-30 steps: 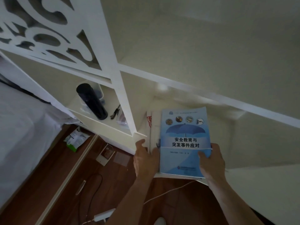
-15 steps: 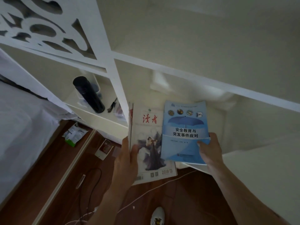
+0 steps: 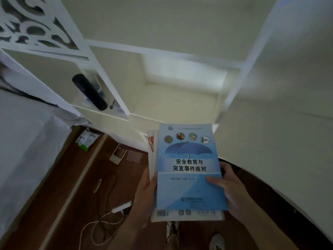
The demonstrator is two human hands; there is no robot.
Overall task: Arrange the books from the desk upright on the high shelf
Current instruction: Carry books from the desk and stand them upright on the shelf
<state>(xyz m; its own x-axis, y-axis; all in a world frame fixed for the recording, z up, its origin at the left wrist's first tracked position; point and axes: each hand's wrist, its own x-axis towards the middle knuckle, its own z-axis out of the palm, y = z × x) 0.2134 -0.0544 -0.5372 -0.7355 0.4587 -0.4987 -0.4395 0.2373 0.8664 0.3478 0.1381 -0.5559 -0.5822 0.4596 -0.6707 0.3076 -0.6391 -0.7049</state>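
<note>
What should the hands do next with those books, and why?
Probably lift the stack up into the open white shelf compartment above and stand it upright. The left hand and right hand grip the blue umbrella-cover book stacked over the white magazine, below the shelf.

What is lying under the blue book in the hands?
Under the blue book lie magazines: a red-marked left edge and a bottom strip show. Their covers and exact count are hidden.

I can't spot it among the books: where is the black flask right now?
In the head view the black flask stands in the left shelf compartment, up and left of the blue book held in both hands.
</note>
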